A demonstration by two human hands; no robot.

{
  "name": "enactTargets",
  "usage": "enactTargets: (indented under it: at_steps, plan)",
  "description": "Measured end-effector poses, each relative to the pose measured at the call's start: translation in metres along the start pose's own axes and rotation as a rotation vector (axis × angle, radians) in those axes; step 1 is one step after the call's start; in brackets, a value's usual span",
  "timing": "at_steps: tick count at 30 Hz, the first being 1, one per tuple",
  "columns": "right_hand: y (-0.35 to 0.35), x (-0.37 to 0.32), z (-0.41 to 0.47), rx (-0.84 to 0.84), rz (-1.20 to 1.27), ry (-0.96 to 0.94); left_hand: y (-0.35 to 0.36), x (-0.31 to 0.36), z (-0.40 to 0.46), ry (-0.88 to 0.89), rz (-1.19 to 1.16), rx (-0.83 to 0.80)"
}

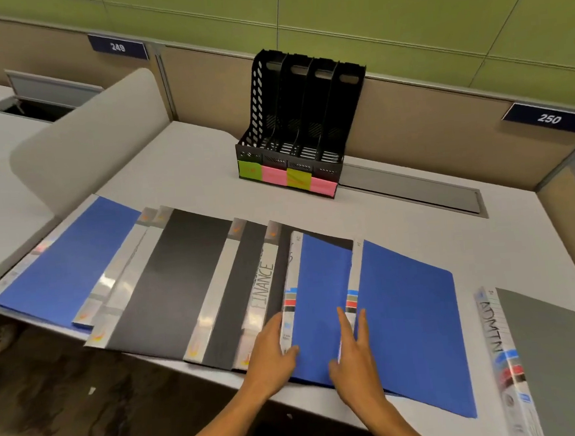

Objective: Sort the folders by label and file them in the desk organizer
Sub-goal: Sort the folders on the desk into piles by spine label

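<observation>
The left hand (270,350) pinches the near edge of a blue folder (319,304) (its label is unreadable); the right hand (353,356) lies flat, fingers spread. The organizer (302,128) stands far behind.

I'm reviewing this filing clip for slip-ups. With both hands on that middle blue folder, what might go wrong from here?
1. The blue folder lies overlapped on a black folder marked FINANCE and on another blue one; lifting it may drag them.
2. Folders at the desk's front edge overhang; a nudge might tip them off.
3. The left hand covers part of the spine, and the organizer's sticky notes are unreadable here, so misfiling is possible.
</observation>
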State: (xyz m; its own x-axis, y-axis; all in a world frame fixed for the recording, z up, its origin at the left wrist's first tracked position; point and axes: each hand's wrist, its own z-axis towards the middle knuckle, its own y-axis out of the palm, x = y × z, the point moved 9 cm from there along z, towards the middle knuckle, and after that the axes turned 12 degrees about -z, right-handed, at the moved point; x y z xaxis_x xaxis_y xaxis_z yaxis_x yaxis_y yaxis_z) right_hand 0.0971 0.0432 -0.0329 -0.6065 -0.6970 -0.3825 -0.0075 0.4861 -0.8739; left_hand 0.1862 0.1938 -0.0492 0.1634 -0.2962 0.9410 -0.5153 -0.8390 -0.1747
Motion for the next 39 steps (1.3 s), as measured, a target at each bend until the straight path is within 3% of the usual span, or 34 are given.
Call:
enactTargets:
  at_steps: [6, 11, 14, 17, 21, 30, 36, 39]
  plan:
    - [-0.009, 0.023, 0.003, 0.052, 0.096, 0.059, 0.008, 0.003, 0.0, -0.046, -0.138, -0.136]
    - [-0.001, 0.022, 0.0, 0.032, 0.107, 0.102, 0.008, -0.002, -0.006, -0.079, -0.247, -0.146]
    - [0.006, 0.017, -0.005, 0.019, -0.054, 0.071, 0.01, -0.016, -0.005, -0.229, -0.397, -0.141]
    - [0.011, 0.023, -0.007, -0.005, -0.366, 0.055, 0.006, -0.024, -0.001, -0.32, -0.437, -0.112]
    - [0.0, 0.044, -0.01, 0.004, -0.342, 0.2, 0.004, -0.028, 0.0, -0.339, -0.408, -0.109]
    - [-0.019, 0.061, -0.014, -0.008, -0.162, 0.095, 0.009, -0.022, 0.0, -0.282, -0.38, -0.082]
    - [-0.013, 0.056, -0.014, -0.014, -0.263, 0.073, 0.005, -0.018, -0.005, -0.197, -0.196, -0.084]
    - [-0.005, 0.058, -0.016, -0.035, -0.285, 0.083, -0.015, -0.016, -0.007, -0.125, -0.092, -0.003]
